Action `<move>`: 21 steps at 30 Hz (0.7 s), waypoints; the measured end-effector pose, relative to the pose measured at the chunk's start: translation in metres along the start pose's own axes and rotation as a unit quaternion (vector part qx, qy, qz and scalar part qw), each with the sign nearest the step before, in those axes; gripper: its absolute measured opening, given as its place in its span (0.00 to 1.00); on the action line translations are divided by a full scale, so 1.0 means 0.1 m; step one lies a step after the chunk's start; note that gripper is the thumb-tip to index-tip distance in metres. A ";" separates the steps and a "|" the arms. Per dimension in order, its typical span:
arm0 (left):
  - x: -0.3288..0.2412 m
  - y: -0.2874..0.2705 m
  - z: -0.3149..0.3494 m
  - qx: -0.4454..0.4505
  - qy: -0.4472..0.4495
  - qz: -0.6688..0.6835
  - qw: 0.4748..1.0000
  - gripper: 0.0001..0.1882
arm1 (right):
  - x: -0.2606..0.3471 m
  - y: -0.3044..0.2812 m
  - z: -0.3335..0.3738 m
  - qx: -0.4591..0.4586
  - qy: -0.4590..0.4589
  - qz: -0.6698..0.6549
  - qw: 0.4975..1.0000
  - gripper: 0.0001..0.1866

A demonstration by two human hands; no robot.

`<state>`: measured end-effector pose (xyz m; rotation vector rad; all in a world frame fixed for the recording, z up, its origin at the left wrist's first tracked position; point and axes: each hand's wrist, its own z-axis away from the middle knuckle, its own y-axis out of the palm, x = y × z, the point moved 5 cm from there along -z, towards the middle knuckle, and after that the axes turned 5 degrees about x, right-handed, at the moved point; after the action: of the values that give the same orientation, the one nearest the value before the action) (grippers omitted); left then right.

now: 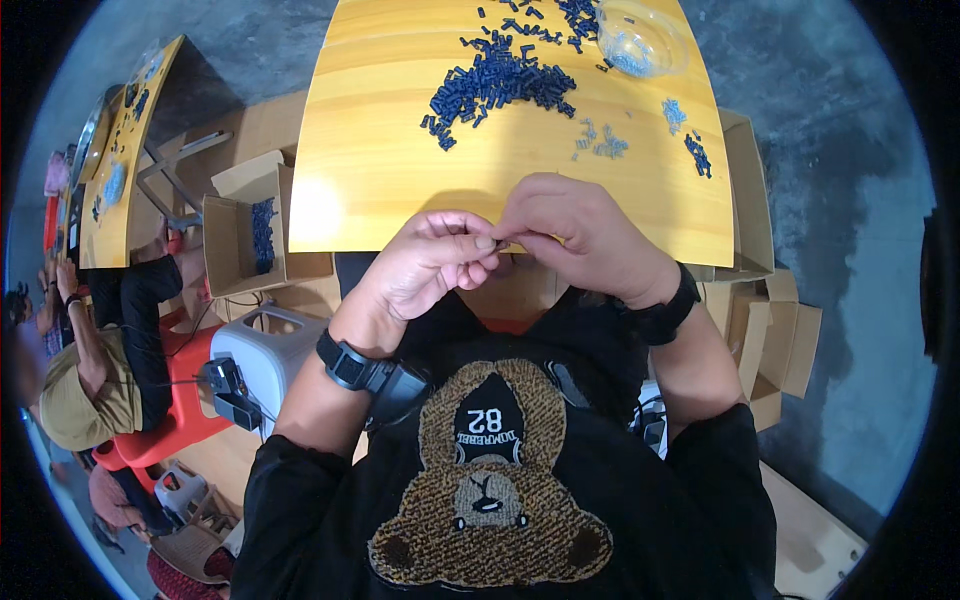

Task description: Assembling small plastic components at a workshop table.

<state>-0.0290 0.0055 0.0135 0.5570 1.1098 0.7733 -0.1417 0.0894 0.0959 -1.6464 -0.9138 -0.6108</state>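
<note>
At the front edge of the table (400,215), my left hand (428,258) and my right hand (585,235) meet fingertip to fingertip. Between the pinched fingers is a small dark piece (501,244), mostly hidden, so its exact kind does not show. The left palm is turned up with the thumb pressing toward the index finger. My right hand comes over from the other side, its thumb and index finger closed at the same spot. Farther back lies a large pile of small black tube-like pieces (500,85). Small clear pieces (605,142) are scattered nearer the right hand.
A clear bowl (655,62) holding small pieces stands at the table's far right. Below it lie another clear cluster (673,115) and a small black group (697,155). Cardboard boxes (225,245) flank the table; a grey stool (265,350) stands left. Another person (90,385) sits farther left.
</note>
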 end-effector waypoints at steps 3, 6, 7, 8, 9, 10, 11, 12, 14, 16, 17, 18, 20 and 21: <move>-0.07 0.01 0.00 -0.022 0.035 -0.004 0.999 0.07 | -0.01 0.01 -0.01 -0.045 0.004 0.016 0.999 0.07; -0.10 0.02 -0.03 -0.052 0.050 -0.031 0.997 0.06 | -0.05 0.01 0.03 -0.117 0.025 0.002 0.993 0.09; -0.11 0.01 -0.03 -0.059 0.064 -0.024 0.996 0.06 | -0.07 0.01 0.05 -0.139 0.059 -0.011 0.988 0.10; -0.13 0.01 -0.03 -0.066 0.079 -0.018 0.995 0.06 | -0.10 0.02 0.06 -0.162 0.093 -0.024 0.982 0.11; -0.14 0.02 -0.04 -0.064 0.079 -0.020 0.995 0.06 | -0.11 0.03 0.07 -0.164 0.091 -0.023 0.982 0.11; -0.14 0.02 -0.05 -0.077 0.077 -0.026 0.994 0.06 | -0.13 0.03 0.08 -0.180 0.104 -0.024 0.978 0.12; -0.15 0.01 -0.06 -0.089 0.074 -0.032 0.993 0.06 | -0.16 0.03 0.09 -0.196 0.116 -0.025 0.973 0.13; -0.15 0.02 -0.06 -0.088 0.075 -0.034 0.993 0.06 | -0.16 0.03 0.09 -0.197 0.114 -0.024 0.973 0.13; -0.16 0.03 -0.07 -0.085 0.085 -0.032 0.992 0.06 | -0.15 0.05 0.07 -0.185 0.099 -0.019 0.978 0.14; -0.16 0.01 -0.07 -0.089 0.097 -0.024 0.991 0.06 | -0.15 0.08 0.07 -0.182 0.100 0.013 0.978 0.15; -0.16 0.01 -0.07 -0.093 0.109 -0.014 0.990 0.06 | -0.15 0.11 0.07 -0.178 0.102 0.043 0.978 0.16; -0.17 0.03 -0.07 -0.093 0.111 -0.015 0.989 0.06 | -0.15 0.13 0.06 -0.178 0.100 0.044 0.978 0.16; -0.18 0.05 -0.08 -0.126 0.111 -0.009 0.986 0.05 | -0.14 0.17 0.04 -0.191 0.102 0.077 0.973 0.19; -0.17 0.06 -0.09 -0.126 0.113 -0.010 0.986 0.05 | -0.13 0.20 0.02 -0.192 0.100 0.078 0.973 0.19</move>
<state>-0.0429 -0.0044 0.0247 0.2482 1.2014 0.9596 -0.1330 0.0859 0.0744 -1.9355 -0.5350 -0.8651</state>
